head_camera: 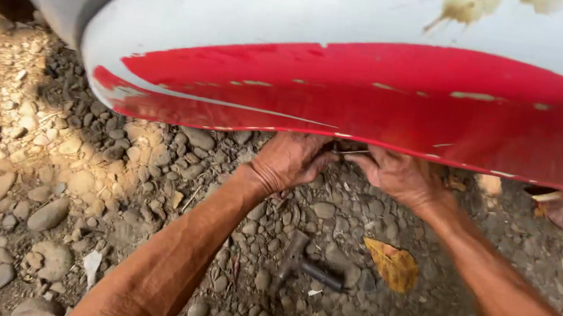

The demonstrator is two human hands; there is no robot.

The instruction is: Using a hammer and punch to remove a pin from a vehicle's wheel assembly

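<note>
Both hands meet under the lower edge of the red panel (374,112). The left hand (288,160) and right hand (402,177) pinch a thin wire (351,152) between their fingers, right against that edge. The wire looks light, stiff and springy, best gripped near its ends. A hammer (304,264) lies on the gravel (41,170).

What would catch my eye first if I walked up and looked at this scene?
The big red and white curved panel fills the top, its paint chipped. Just beneath its lower edge the left hand and right hand meet around a thin metal piece. Below them, a hammer and a yellow leaf lie on stony ground.
</note>
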